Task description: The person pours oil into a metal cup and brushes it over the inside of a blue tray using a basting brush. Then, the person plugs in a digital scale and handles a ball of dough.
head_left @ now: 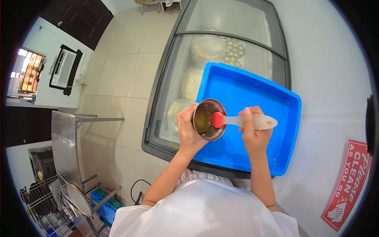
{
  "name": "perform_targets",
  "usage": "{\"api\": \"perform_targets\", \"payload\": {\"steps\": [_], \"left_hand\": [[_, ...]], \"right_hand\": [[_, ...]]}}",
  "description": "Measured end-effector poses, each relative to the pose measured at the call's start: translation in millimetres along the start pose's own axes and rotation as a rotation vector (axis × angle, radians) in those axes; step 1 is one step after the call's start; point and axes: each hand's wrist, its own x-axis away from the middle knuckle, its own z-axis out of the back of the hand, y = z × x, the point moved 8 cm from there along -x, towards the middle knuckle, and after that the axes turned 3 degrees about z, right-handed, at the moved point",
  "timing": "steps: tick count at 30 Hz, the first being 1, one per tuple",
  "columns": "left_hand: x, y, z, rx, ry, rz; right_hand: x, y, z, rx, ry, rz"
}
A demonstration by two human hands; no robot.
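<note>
Red sign (344, 187) right of brush (233, 120): "Please CLEAN AS YOU GO."

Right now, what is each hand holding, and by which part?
The left hand holds a metal cup by its outer side; the right hand holds a brush by its handle.
</note>
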Motion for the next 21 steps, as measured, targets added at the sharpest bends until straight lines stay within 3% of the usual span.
{"api": "perform_targets", "payload": {"steps": [3,10,14,16,18,20,21], "left_hand": [[-1,1,5,-0.001,-0.015,-0.01],[1,-26,17,-0.012,0.009,0.12],[9,-56,16,0.015,0.002,0.237],[13,-61,12,0.033,-0.008,0.285],[12,-63,9,0.028,-0.003,0.301],[11,-65,8,0.027,-0.002,0.31],[9,-63,8,0.035,0.005,0.305]], "right_hand": [[2,-8,-2,0.025,-0.011,0.036],[-21,6,50,-0.16,0.184,-0.186],[-62,40,51,0.057,0.156,-0.151],[-88,63,16,0.242,-0.127,0.014],[-82,50,-21,0.488,-0.255,0.7],[-53,82,-49,0.776,-0.501,0.641],[-23,88,-56,0.656,-0.568,0.718]]}}
